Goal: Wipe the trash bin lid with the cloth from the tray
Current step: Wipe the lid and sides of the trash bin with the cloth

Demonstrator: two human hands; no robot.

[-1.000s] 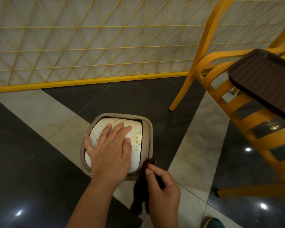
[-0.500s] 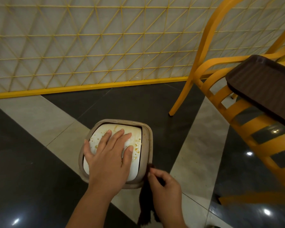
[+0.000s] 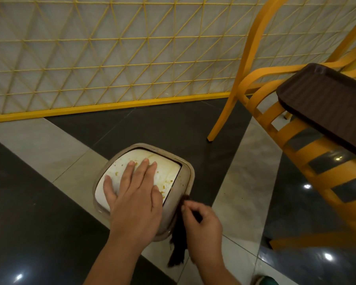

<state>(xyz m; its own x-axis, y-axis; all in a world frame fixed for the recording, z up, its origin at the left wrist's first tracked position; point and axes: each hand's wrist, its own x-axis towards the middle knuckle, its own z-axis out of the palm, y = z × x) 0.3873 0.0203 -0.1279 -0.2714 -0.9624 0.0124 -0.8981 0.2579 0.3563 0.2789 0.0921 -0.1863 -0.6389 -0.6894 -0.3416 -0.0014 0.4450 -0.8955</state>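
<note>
Both hands unchanged, left still flat on lid, right still pinching cloth

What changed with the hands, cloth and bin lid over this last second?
Little changed. The right hand kept its pinch on the dark cloth, shifting it slightly along the lid's right rim. The left hand stayed flat on the white lid, which is still stained. The tray stayed on the chair.

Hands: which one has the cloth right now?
The right hand pinches the dark cloth beside the lid's rim; the left hand lies flat on the white lid.
</note>
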